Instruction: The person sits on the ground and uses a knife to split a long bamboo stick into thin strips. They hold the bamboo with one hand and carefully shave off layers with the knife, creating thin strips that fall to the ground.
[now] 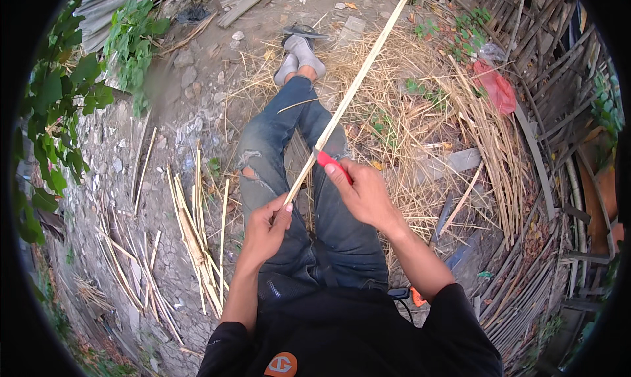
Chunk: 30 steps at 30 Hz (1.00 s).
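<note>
The left hand (266,232) pinches the near end of a long pale strip (361,75) between thumb and fingers, just below the centre of the frame, while the right hand (365,192) is wrapped around a red-handled knife (334,167), thumb laid along the handle. The strip slants from the left hand up to the top edge, right of centre, passing over the jeans (348,239); the blade seems to meet it near the middle of the frame, though too little of it shows to tell which way its edge faces. To pare well, I would hold the blade low and nearly flat to the strip, with light, even pressure, so it skims rather than digs in. The left grip should stay firm against twisting, its fingertips out of the blade's path, since both hands work close together. The far end looks unsupported, so a steady angle matters along that length. Strokes are best directed clear of the legs. Loose shavings (368,55) litter the upper middle, and more strips (190,239) lie at lower left.
</note>
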Motion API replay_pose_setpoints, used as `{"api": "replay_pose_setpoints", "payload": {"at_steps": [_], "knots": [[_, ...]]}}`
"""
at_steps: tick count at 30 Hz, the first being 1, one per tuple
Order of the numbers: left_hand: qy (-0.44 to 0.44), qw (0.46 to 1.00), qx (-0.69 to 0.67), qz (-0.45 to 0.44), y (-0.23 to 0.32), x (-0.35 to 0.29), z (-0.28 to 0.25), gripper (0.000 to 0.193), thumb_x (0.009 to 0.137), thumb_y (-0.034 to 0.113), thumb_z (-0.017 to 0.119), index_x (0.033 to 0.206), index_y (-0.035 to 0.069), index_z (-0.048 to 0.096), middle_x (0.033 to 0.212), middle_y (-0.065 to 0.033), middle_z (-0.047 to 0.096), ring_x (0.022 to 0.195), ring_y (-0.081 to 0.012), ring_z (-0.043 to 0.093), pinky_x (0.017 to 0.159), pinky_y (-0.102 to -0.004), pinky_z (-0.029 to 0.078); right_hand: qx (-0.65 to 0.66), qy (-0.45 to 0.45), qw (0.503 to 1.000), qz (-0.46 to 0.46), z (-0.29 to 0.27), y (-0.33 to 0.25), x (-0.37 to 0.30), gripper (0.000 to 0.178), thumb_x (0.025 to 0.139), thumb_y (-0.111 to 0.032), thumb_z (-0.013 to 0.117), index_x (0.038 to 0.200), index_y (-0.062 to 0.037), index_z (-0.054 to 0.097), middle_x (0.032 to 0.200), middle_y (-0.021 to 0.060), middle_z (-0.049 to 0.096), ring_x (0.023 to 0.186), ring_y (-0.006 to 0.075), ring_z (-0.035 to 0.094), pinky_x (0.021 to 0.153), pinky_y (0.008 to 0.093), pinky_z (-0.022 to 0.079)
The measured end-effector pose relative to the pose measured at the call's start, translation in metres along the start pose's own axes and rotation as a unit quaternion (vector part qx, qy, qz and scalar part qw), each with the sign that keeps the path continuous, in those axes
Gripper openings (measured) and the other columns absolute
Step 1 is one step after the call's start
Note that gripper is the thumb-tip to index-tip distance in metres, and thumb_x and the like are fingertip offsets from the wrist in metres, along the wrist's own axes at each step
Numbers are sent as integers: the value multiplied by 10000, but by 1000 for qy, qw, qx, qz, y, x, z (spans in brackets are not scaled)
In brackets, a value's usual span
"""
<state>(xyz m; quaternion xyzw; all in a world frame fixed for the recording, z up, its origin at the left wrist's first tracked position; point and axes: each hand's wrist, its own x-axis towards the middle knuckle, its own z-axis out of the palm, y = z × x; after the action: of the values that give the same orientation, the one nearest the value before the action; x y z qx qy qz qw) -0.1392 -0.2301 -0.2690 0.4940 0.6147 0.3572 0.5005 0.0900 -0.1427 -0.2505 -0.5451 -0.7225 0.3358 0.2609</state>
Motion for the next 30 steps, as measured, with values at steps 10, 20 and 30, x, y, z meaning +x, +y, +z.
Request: {"api": "replay_pose_setpoints", "payload": {"at_steps": [10,20,30], "knots": [[63,996,53,29,0,2,8,334,1015,108,638,1314,-39,658,1203,-201,739,1080,-144,685,920,-281,524,-55,-118,991,-37,36,-17,-23,576,1007,-510,579,769,3,686,682,238,670,674,459,671,643,551,524],[78,987,140,36,-3,-8,12,309,993,66,602,1274,-39,676,1154,-264,723,1010,-280,753,876,-338,552,-113,-14,993,-29,41,33,5,544,973,-536,639,829,-19,730,636,238,642,634,445,660,588,524,505],[90,975,162,125,-33,-12,11,320,1005,73,607,1301,-36,662,1010,-196,764,710,-261,715,708,-350,553,-179,55,978,-87,43,55,18,534,956,-560,645,766,-61,676,568,171,619,549,389,649,520,480,493]]}}
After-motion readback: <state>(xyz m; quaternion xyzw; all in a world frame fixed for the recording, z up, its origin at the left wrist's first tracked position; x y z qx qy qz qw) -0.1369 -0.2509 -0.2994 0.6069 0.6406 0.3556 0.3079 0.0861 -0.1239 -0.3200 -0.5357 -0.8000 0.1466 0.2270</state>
